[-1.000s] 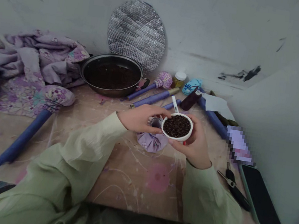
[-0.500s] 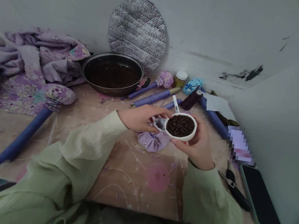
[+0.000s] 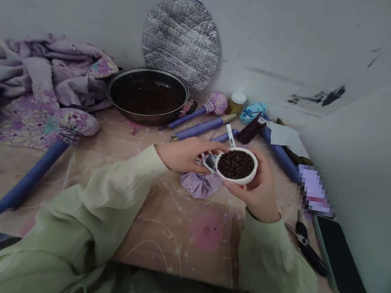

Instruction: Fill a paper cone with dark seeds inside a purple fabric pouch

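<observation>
My right hand is closed around a small white cup filled to the rim with dark brown grains, too small to name. A white handle sticks up behind the cup. Just left of it, my left hand grips a short silvery tube whose open mouth faces up beside the cup's rim. Below the tube spreads a gathered purple floral cloth. Whether the tube sits inside that cloth is hidden by my fingers.
A dark pan stands behind, left of a purple cloth heap's far end. Blue-handled cloth-headed sticks, a lidded jar and a dark thread spool lie around. Scissors and a phone are at right.
Almost nothing differs. Both hands keep the cup and the tube in the same place, and the left fingers have shifted very slightly over the tube.
</observation>
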Tool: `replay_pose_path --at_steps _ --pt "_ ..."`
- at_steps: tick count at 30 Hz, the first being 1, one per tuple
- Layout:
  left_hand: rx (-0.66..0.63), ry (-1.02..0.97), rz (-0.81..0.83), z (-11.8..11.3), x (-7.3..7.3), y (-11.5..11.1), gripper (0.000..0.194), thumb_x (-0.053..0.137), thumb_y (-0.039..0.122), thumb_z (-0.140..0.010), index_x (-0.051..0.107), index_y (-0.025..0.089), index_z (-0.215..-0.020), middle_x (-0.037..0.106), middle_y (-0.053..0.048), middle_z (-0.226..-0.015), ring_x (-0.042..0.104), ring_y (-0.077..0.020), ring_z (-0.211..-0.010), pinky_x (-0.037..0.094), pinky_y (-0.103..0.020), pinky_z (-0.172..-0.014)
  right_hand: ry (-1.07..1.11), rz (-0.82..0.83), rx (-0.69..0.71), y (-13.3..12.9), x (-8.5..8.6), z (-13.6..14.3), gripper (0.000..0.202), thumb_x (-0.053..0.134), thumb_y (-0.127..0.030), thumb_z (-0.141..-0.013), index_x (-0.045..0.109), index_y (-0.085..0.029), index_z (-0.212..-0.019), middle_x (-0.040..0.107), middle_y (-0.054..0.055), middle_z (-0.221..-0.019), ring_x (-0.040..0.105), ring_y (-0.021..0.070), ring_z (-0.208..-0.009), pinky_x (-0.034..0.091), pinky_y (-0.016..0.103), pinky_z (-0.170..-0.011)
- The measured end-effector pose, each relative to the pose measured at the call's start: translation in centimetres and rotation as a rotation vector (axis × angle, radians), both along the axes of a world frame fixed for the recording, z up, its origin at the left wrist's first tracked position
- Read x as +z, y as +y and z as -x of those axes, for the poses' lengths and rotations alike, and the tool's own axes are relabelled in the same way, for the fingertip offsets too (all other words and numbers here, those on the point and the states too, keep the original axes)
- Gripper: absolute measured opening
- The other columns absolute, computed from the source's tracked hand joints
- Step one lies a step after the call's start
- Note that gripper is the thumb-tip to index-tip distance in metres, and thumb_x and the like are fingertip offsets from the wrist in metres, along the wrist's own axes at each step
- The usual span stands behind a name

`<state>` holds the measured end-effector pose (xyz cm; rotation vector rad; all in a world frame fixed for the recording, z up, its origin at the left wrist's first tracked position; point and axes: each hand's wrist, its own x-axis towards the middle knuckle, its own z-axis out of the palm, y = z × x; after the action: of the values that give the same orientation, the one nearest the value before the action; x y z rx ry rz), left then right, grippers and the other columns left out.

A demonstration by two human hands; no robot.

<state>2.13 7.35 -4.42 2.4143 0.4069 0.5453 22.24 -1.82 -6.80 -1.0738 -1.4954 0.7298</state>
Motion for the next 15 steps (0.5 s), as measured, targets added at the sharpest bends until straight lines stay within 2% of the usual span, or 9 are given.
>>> replay_pose_path --at_steps 11,15 --pt "-0.017 0.025 -0.07 0.08 0.4 -0.11 0.035 0.068 0.022 -0.076 0.056 0.015 -0.108 0.066 -0.008 -0.108 0.061 -0.019 -0.099 0.046 -0.029 -0.086 -0.006 0.014 -0.008 0.03 -0.41 -0.17 0.068 0.081 -0.022 -0.058 0.046 -0.025 -0.116 0.057 0.006 -0.115 0.057 0.0224 -0.106 0.045 0.042 -0.095" --pt "-0.014 0.016 -0.008 0.07 0.41 -0.12 0.04 0.068 0.021 -0.076 0.053 0.016 -0.113 0.066 -0.008 -0.109 0.062 -0.0187 -0.101 0.046 -0.029 -0.087 -0.015 0.018 -0.018 0.02 -0.42 -0.17 0.068 0.081 -0.023 -0.058 0.046 -0.025 -0.117 0.057 0.006 -0.116 0.057 0.0231 -0.107 0.044 0.043 -0.097"
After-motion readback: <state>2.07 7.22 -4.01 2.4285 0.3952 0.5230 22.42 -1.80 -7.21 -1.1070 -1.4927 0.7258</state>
